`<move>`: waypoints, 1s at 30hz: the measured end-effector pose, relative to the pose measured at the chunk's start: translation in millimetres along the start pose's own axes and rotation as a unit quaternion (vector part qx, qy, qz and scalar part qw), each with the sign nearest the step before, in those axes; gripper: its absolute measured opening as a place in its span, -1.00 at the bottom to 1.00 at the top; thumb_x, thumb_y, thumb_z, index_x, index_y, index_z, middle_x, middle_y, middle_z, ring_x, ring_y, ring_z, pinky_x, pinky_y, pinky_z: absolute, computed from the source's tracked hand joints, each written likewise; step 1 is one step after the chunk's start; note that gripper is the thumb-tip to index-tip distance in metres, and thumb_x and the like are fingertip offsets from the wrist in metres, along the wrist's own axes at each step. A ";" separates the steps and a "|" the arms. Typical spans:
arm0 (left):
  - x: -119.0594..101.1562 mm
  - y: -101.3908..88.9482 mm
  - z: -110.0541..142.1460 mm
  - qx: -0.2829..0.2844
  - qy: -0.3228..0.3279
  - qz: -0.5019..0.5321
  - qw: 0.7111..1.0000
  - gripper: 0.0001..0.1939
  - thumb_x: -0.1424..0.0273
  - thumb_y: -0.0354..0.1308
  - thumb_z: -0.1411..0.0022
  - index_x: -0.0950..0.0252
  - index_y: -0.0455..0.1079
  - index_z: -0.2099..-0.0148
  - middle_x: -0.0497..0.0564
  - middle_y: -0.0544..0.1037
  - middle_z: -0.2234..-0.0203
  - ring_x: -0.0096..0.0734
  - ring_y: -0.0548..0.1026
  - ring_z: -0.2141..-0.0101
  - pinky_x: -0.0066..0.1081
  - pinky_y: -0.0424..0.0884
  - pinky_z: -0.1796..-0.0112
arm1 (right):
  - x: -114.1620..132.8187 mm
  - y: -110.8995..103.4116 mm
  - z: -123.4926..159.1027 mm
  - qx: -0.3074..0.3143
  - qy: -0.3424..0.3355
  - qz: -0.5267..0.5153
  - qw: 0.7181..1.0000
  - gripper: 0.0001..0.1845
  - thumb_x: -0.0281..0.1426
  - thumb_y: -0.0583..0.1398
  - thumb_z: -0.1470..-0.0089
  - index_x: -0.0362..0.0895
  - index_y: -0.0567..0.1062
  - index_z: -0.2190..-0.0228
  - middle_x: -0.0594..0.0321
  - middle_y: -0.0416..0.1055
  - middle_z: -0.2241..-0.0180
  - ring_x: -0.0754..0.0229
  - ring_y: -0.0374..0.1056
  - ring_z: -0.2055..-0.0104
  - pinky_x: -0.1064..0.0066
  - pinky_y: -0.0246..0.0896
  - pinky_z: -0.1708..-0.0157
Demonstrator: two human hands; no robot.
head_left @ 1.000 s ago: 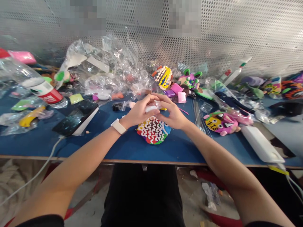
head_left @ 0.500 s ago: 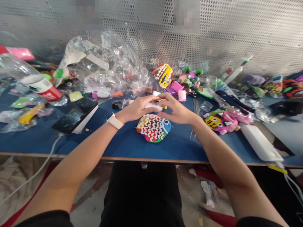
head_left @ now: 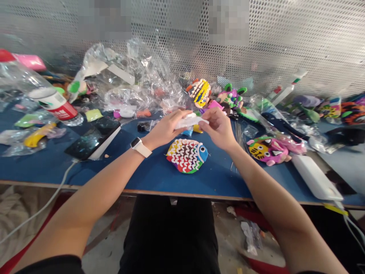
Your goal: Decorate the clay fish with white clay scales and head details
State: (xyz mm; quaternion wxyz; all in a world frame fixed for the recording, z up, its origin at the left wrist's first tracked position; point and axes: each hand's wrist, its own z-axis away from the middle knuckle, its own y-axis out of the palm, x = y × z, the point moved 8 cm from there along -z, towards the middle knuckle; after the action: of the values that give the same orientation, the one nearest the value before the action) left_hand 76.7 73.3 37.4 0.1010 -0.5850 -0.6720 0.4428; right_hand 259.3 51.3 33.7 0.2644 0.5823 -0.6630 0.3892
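My left hand [head_left: 166,128], with a watch [head_left: 140,146] on its wrist, has its thumb and fingers closed around a small white plastic packet [head_left: 186,122]. My right hand [head_left: 219,128] pinches the packet's right end between thumb and fingers. Just below both hands, a colourful clay fish [head_left: 186,156] lies flat on the blue table [head_left: 154,173]. It has rows of white wavy scales and a blue head facing right. Behind the packet, small yellow [head_left: 197,128] and blue pieces are partly covered by my hands.
A phone [head_left: 91,140] with a cable and a plastic bottle [head_left: 61,106] are at left. Crumpled clear bags [head_left: 137,83] pile up behind. To the right lie a pink-and-yellow clay figure [head_left: 268,150], thin tools [head_left: 237,133] and a white power bank [head_left: 316,177].
My right hand has turned and drawn to the right, pulling the packet's end out between my hands. The packet looks more stretched. The clay fish stays on the table.
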 end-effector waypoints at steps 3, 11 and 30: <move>4.1 -2.5 0.6 -0.026 -0.014 0.008 1.000 -0.45 0.20 0.21 -0.53 0.19 0.28 -0.45 0.23 0.53 -0.27 -0.11 0.56 -0.21 -0.11 0.48 -0.22 | -1.5 7.8 3.5 0.021 0.010 -0.010 1.000 -0.65 -0.08 0.40 -0.23 0.00 0.52 0.09 0.29 0.49 0.27 0.20 0.49 0.31 0.31 0.48 0.29; 7.8 6.3 2.4 0.001 -0.032 -0.026 0.999 -0.54 0.30 0.30 -0.46 0.28 0.37 -0.31 0.21 0.61 -0.15 -0.10 0.60 -0.15 -0.15 0.51 -0.17 | -5.5 13.3 8.0 0.023 -0.018 0.088 0.996 -0.75 -0.19 0.38 -0.28 -0.01 0.69 0.06 0.18 0.62 0.17 0.10 0.52 0.22 0.16 0.51 0.19; -28.9 35.2 -2.7 0.081 0.033 -0.191 0.978 -0.72 0.40 0.18 -0.54 0.43 0.34 -0.18 0.28 0.61 0.00 -0.04 0.64 -0.05 -0.20 0.55 0.00 | 1.8 17.2 10.3 -0.055 -0.016 0.132 0.990 -0.93 -0.36 0.43 -0.09 -0.05 0.71 0.44 0.27 0.56 0.40 0.24 0.31 0.46 0.33 0.22 0.44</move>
State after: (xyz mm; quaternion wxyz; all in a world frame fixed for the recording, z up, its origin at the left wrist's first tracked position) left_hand 111.5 46.5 25.0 0.2534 -0.4498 -0.7295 0.4487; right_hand 243.2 42.1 25.8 0.2318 0.4804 -0.7585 0.3745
